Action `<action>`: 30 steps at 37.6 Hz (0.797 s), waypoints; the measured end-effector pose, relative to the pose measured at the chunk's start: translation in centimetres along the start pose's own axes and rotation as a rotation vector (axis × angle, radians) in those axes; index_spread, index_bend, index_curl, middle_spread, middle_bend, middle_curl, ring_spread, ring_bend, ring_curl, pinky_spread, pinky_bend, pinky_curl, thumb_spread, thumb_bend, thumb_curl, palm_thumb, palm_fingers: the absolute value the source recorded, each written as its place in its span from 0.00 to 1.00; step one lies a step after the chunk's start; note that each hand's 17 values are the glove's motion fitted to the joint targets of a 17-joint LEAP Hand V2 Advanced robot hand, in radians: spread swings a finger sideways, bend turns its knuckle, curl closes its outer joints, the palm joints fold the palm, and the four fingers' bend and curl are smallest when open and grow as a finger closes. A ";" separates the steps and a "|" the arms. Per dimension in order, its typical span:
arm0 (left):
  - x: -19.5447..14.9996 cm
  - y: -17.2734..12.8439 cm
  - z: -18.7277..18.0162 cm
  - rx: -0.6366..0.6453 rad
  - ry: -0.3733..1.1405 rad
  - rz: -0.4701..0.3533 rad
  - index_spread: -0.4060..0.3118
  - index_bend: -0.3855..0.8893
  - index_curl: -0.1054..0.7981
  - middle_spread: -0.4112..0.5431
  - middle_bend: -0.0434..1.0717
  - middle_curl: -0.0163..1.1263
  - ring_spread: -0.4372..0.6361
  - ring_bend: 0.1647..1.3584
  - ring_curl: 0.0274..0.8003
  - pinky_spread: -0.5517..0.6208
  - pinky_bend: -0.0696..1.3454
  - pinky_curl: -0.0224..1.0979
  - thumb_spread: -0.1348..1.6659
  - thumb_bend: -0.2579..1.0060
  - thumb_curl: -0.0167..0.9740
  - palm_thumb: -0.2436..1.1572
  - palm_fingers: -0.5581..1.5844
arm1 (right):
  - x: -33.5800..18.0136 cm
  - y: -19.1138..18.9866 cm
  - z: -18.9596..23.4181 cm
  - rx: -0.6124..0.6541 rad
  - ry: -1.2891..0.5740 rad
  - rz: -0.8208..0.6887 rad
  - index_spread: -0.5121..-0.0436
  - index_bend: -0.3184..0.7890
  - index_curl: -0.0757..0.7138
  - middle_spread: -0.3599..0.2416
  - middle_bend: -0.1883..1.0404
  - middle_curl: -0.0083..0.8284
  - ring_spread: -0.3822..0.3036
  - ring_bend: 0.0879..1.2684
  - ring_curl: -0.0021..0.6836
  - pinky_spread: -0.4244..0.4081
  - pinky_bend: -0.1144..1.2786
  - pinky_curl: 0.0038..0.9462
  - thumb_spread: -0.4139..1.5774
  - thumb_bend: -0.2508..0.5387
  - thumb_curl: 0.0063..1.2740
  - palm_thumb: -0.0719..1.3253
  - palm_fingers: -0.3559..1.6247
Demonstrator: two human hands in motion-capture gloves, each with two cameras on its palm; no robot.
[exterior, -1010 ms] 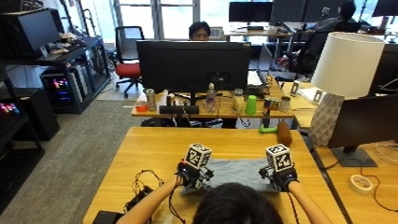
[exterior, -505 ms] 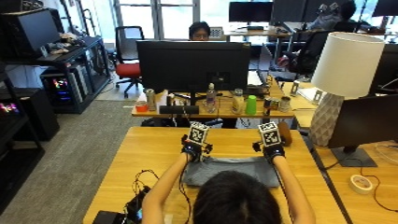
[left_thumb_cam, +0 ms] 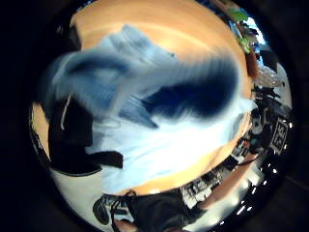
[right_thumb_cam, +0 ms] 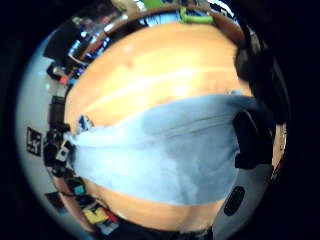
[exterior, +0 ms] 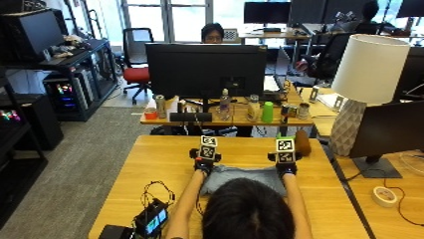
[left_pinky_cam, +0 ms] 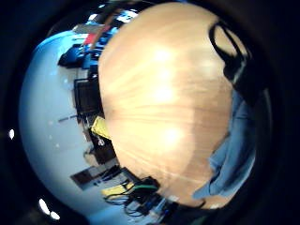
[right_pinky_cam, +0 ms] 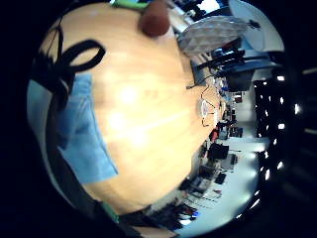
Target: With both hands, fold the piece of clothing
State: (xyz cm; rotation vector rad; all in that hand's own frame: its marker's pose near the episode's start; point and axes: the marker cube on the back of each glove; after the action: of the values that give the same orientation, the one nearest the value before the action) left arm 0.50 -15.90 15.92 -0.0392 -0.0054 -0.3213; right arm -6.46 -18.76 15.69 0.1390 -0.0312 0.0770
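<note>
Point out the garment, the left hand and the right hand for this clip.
garment [exterior: 242, 177]: outside view, on the bare cloth between the hands.
left hand [exterior: 203, 166]: outside view, on the glove's back.
right hand [exterior: 287, 169]: outside view, on the glove's back.

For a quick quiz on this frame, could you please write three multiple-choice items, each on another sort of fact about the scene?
1. Where does the garment lie?
A. on the wooden table
B. on the lamp
C. on the floor

2. What colour is it?
A. red
B. grey-blue
C. yellow

3. Where are the hands placed on it?
A. both at one corner
B. off the cloth
C. left hand and right hand at its far corners

Answers: 1 A, cloth lies flat on the tabletop. 2 B, the outside view shows grey-blue fabric. 3 C, each glove sits at one far corner.
</note>
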 end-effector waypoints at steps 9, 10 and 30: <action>0.5 0.4 -4.1 0.307 0.004 0.002 0.45 0.34 0.48 0.32 0.10 0.40 0.27 0.28 0.55 0.31 0.42 0.42 0.87 0.21 0.40 0.64 0.49 | 3.6 0.6 -4.0 0.156 0.276 0.023 0.44 0.29 0.48 0.33 0.37 0.59 0.24 0.49 0.68 0.20 0.55 0.46 0.75 0.31 0.24 0.89 0.63; 0.6 0.7 -4.8 0.337 0.027 0.020 0.46 0.35 0.47 0.33 0.10 0.39 0.28 0.29 0.55 0.32 0.43 0.42 0.88 0.21 0.39 0.64 0.48 | 4.0 0.9 -4.8 0.140 0.283 0.031 0.44 0.29 0.47 0.33 0.37 0.59 0.24 0.49 0.68 0.20 0.55 0.46 0.75 0.31 0.25 0.89 0.63; 5.9 7.2 -1.1 -0.054 0.267 0.313 0.46 0.43 0.47 0.57 0.14 0.25 0.47 0.37 0.50 0.51 0.46 0.40 0.88 0.18 0.25 0.45 0.37 | 5.4 1.3 -2.2 -0.023 0.235 -0.082 0.28 0.34 0.33 0.29 0.31 0.54 0.26 0.40 0.60 0.32 0.54 0.41 0.79 0.30 0.22 0.80 0.56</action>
State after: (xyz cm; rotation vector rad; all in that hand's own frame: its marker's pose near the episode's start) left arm 8.36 -10.94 14.65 -0.0493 0.2717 -0.0117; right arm -1.16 -16.80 13.89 0.1073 0.2080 0.0104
